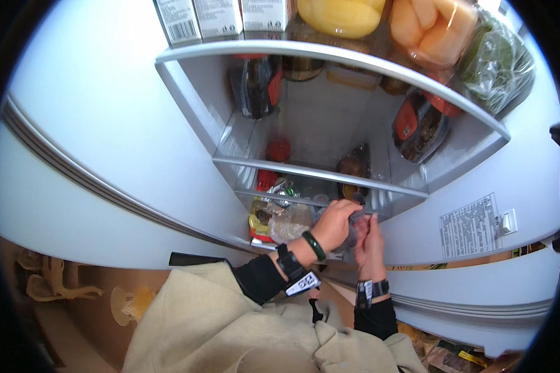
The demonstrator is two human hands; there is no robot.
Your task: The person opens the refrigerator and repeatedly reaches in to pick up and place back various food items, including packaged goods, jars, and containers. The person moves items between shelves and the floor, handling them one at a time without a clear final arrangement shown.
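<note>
Low in a fridge, my left hand, with a dark green bangle at the wrist, pinches the top of what looks like a dark, see-through plastic bag. Close on its right, my right hand has its fingers on the same bag, palm turned inward. What the bag holds cannot be made out. Left of my hands lie a clear plastic bag of pale food and a yellow and red packet in the bottom compartment.
Glass shelves with a pale front rim jut out above my hands. They carry cartons, jars, a dark bottle, a clear container and bagged greens. Fridge doors stand on both sides.
</note>
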